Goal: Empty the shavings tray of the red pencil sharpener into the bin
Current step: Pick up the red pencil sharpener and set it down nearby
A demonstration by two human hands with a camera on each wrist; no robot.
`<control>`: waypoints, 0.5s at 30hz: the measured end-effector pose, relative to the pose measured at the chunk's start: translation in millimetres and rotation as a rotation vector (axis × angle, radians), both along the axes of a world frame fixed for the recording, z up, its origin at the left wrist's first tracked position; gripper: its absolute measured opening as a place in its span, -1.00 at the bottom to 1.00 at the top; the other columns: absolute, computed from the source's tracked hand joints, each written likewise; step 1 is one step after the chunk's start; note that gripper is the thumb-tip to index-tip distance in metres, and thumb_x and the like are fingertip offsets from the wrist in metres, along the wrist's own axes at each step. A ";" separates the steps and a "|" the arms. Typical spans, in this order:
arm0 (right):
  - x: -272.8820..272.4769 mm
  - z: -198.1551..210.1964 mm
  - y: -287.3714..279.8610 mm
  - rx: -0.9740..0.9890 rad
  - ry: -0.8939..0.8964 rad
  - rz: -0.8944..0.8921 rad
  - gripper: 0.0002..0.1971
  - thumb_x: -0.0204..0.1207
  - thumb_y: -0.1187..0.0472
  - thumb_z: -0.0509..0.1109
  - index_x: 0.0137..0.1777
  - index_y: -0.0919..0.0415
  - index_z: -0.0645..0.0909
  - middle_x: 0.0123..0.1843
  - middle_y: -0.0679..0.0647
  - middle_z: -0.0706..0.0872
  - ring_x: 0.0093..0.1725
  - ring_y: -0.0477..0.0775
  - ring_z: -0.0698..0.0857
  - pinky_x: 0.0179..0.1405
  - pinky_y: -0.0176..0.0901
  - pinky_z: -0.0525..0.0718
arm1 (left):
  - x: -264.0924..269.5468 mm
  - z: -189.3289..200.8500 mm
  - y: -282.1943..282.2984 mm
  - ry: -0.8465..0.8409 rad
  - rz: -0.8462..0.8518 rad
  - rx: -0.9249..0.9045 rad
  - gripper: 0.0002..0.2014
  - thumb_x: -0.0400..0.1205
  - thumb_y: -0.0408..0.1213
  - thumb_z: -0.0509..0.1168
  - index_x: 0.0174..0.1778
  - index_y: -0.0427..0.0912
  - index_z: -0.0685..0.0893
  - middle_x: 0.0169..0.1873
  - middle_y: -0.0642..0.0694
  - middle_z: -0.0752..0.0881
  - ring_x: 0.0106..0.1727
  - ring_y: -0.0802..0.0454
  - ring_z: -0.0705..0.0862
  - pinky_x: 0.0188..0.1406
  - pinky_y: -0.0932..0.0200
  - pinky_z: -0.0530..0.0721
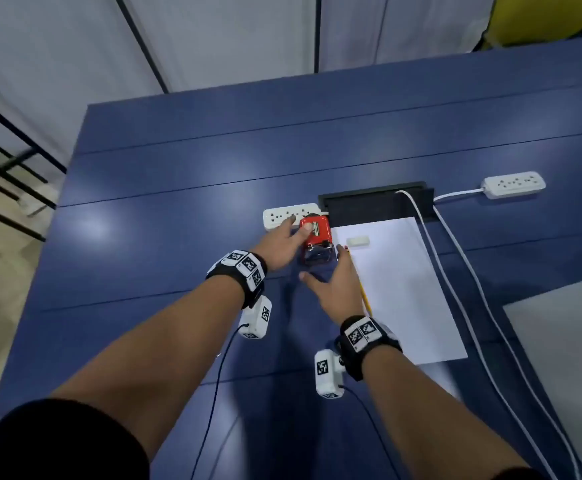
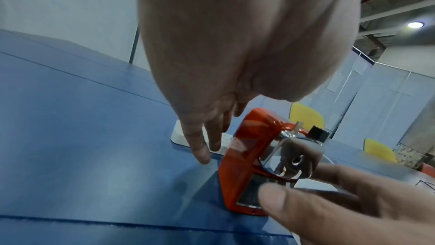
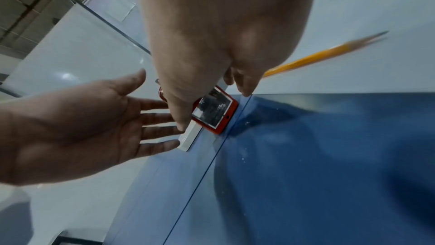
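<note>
Red pencil sharpener: upright on blue tabletop, just beside white power strip and paper sheet. Long axis runs toward and away from the person; clear shavings tray faces them. Left hand, fingers spread, thumb on the red body; right hand spread, holding nothing, near the tray. Step: bracing before extraction. Next calls for pinching the tray and drawing it out level.
</note>
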State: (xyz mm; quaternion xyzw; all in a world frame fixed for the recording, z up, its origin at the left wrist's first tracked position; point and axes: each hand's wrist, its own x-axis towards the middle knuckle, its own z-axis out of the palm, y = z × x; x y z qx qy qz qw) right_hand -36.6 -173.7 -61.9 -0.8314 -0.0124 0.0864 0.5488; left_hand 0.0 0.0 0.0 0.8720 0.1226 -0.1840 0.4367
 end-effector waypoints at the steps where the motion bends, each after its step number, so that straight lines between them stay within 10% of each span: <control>1: 4.5 -4.8 2.2 0.026 -0.019 -0.011 -0.25 0.35 -0.02 0.77 0.50 0.06 0.53 0.32 0.00 0.75 0.31 0.02 0.74 0.28 -0.13 0.69 | 2.7 -3.1 -3.8 -0.024 -0.001 -0.045 -0.25 0.82 0.24 0.09 0.80 -0.22 0.30 0.70 -0.20 0.51 0.74 -0.17 0.45 0.73 -0.04 0.32; 4: 13.6 -2.1 12.0 0.040 0.004 -0.033 -0.25 0.35 0.18 0.77 0.53 0.08 0.55 0.25 -0.06 0.79 0.15 -0.25 0.74 0.12 -0.47 0.65 | 3.6 -5.0 -10.4 -0.029 0.003 -0.032 -0.43 0.84 0.14 0.16 0.66 -0.16 0.47 0.52 -0.15 0.69 0.54 -0.12 0.64 0.43 0.15 0.47; 9: 27.2 0.5 28.0 -0.060 0.043 -0.096 -0.20 0.31 0.11 0.72 0.56 0.07 0.51 0.25 0.09 0.80 0.18 0.18 0.82 0.17 0.12 0.82 | 4.6 -12.1 -7.6 -0.035 0.017 0.062 -0.45 0.81 0.10 0.24 0.60 -0.19 0.52 0.48 -0.18 0.72 0.49 -0.17 0.68 0.38 0.09 0.53; 15: 5.7 5.4 23.1 -0.174 0.038 -0.068 -0.31 0.31 0.07 0.74 0.44 0.06 0.59 0.11 0.05 0.82 0.07 0.20 0.80 -0.03 -0.10 0.63 | -29.4 -14.6 4.3 -0.008 -0.001 0.068 -0.47 0.84 0.10 0.15 0.61 -0.17 0.54 0.49 -0.21 0.73 0.49 -0.22 0.69 0.52 -0.10 0.57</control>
